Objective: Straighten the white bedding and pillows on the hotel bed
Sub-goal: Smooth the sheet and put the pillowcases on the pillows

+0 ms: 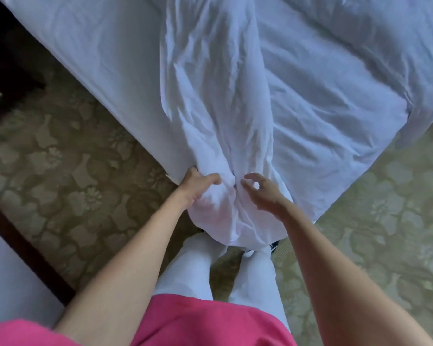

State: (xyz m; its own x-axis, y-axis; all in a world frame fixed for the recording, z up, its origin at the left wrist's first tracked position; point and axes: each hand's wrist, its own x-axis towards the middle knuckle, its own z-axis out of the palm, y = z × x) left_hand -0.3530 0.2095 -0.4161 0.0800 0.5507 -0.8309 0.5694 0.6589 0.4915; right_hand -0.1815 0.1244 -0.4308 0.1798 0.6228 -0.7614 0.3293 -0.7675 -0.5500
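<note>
left hand (199,184) grips the bunched white sheet (218,116) at the bed (335,101) corner, right hand (263,193) hovers w/ fingers loose, holding nothing, so a one-sided pull prob drags it crooked or onto carpet (68,171).

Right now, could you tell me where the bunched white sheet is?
In the head view, the bunched sheet hangs over the bed's near corner, centre frame, gripped by the left hand, beside the right hand.
</note>
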